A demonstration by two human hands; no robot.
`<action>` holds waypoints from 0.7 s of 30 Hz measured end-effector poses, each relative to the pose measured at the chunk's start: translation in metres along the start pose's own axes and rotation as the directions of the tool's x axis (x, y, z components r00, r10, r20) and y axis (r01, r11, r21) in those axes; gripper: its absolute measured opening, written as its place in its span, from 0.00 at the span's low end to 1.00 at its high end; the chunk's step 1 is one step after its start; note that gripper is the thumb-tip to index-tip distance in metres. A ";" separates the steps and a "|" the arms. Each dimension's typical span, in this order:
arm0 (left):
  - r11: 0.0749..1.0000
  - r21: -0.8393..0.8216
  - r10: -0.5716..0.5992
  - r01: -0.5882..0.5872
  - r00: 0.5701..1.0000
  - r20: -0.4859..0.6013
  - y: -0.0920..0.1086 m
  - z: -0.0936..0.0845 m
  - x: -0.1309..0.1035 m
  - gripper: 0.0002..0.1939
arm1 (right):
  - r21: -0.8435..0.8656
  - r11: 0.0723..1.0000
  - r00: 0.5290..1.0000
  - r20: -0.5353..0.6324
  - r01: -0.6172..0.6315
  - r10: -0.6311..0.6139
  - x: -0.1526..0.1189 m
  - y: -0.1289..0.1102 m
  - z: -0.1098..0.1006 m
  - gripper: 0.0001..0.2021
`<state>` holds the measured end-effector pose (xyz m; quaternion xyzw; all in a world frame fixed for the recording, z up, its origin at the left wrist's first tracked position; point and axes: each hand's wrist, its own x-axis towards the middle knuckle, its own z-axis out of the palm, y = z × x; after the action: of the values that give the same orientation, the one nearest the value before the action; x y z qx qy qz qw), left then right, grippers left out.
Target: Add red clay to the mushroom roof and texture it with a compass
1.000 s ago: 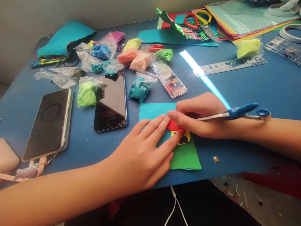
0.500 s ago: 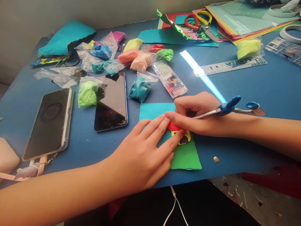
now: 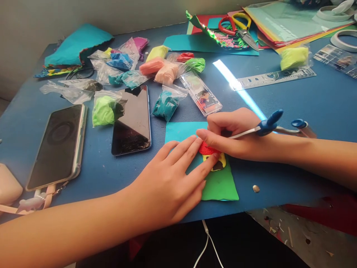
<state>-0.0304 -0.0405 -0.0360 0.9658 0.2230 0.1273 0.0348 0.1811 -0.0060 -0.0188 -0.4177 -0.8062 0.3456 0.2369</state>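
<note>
A sheet of card (image 3: 181, 130), blue at the top and covered in green clay at the bottom, lies at the table's front edge. On it is a clay shape with a red dotted top (image 3: 206, 149) and a yellow lower part (image 3: 222, 159) with a dark brown patch. My left hand (image 3: 178, 175) lies flat with fingers spread, fingertips on the card and the clay shape. In my right hand (image 3: 234, 130) is a blue-and-white drawing compass (image 3: 267, 124), gripped by one leg over the red part. My fingers hide its tip.
Two phones (image 3: 57, 145) (image 3: 132, 126) lie to the left. Behind are bagged clay lumps (image 3: 166, 106), a card case (image 3: 205, 93), a clear ruler (image 3: 276, 78) and scissors (image 3: 245, 33). A small metallic disc (image 3: 256, 188) sits near the front edge.
My right hand and the compass have shifted very slightly, with the compass's blue handle a little lower and further left. My left hand stays in place.
</note>
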 end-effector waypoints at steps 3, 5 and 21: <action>1.000 0.001 0.008 -0.008 1.000 0.017 0.000 -0.001 0.000 0.23 | -0.001 0.999 0.999 -0.024 -0.035 0.035 0.000 -0.002 -0.001 0.19; 1.000 -0.002 0.004 -0.004 1.000 0.006 0.000 -0.001 0.000 0.22 | -0.006 0.999 0.999 -0.006 -0.033 0.033 0.000 -0.003 -0.001 0.19; 0.999 -0.019 -0.029 0.030 0.998 0.059 0.002 -0.005 0.001 0.24 | -0.052 0.998 0.997 -0.073 -0.018 0.014 -0.002 -0.001 0.001 0.19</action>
<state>-0.0298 -0.0423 -0.0309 0.9653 0.2350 0.1005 0.0529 0.1810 -0.0079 -0.0186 -0.4426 -0.8026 0.3105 0.2522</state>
